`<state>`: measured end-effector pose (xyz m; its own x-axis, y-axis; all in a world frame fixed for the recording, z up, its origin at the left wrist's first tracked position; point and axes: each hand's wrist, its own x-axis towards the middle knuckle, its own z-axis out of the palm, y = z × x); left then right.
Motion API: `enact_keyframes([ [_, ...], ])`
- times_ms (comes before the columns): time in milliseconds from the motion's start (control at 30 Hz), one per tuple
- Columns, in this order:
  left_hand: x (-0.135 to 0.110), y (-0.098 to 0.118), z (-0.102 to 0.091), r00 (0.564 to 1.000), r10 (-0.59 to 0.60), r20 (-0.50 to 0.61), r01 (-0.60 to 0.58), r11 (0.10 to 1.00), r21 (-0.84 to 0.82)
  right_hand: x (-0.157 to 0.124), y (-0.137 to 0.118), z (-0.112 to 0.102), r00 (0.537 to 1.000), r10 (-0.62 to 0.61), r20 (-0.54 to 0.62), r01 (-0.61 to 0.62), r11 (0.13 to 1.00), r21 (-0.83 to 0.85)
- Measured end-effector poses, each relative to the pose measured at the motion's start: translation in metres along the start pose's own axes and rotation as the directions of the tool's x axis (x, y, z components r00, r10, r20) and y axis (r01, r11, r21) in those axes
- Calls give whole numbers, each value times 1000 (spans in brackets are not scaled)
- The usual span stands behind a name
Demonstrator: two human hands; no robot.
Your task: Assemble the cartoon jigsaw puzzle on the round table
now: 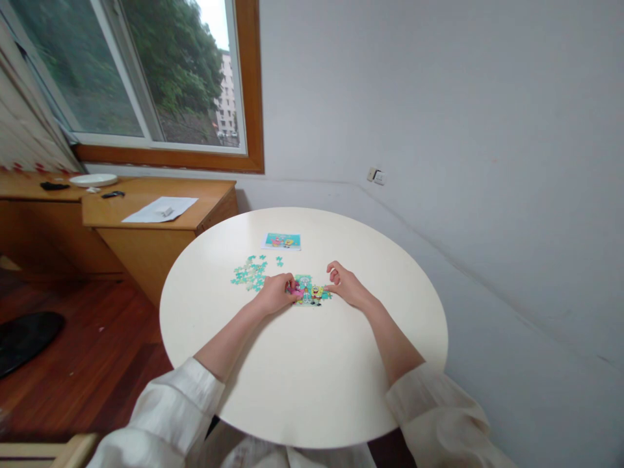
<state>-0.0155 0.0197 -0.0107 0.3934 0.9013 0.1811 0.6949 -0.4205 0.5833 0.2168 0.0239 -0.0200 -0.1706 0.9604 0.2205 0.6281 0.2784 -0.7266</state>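
Note:
A partly joined jigsaw puzzle (305, 290) lies flat on the round white table (312, 370), showing a yellow square cartoon figure, a pale green one and a pink one. At its left edge, my left hand (275, 294) has thumb and fingers closed on a pink puzzle piece, partly hidden by the fingers. The thumb of my right hand (348, 287) rests at the puzzle's right edge; its other fingers are bent and raised apart from the thumb, holding nothing visible. Loose teal jigsaw pieces (248, 273) are heaped just left of my left hand.
Behind the puzzle lies a picture card (283, 242) with similar cartoon figures. Left of the table stands a wooden desk (214, 201) with a paper sheet (146, 211), a small white block and a white plate (93, 180). A wall (439, 162) rises behind and to the right.

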Motion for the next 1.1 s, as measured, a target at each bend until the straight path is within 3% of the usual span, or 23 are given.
enact_keyframes([
  [200, 1, -1, 1, 1000, 13, -4, -13, 1000, 5, -1, -1, 1, 1000, -9, -24, 12, 995, 100],
  [300, 0, -1, 0, 1000, 10, -18, -10, 1000, -8, 2, 1, -1, 983, 7, -182, 31, 978, 207],
  [433, 1, -2, 0, 997, -24, -74, 20, 998, -53, 5, 3, -11, 875, 101, -474, 22, 969, 248],
  [533, 3, -6, 0, 990, -38, -137, 26, 995, -95, 5, 2, -17, 808, 141, -573, 19, 965, 263],
  [800, 10, -18, -13, 952, -103, -288, 52, 982, -180, 8, 8, -16, 709, 308, -634, 12, 894, 447],
  [1067, 14, -27, -27, 897, -202, -393, 41, 923, -382, 10, 23, -16, 571, 443, -691, 11, 838, 546],
  [1100, 14, -28, -28, 886, -223, -407, 39, 909, -414, 11, 27, -17, 583, 446, -679, 4, 835, 551],
])
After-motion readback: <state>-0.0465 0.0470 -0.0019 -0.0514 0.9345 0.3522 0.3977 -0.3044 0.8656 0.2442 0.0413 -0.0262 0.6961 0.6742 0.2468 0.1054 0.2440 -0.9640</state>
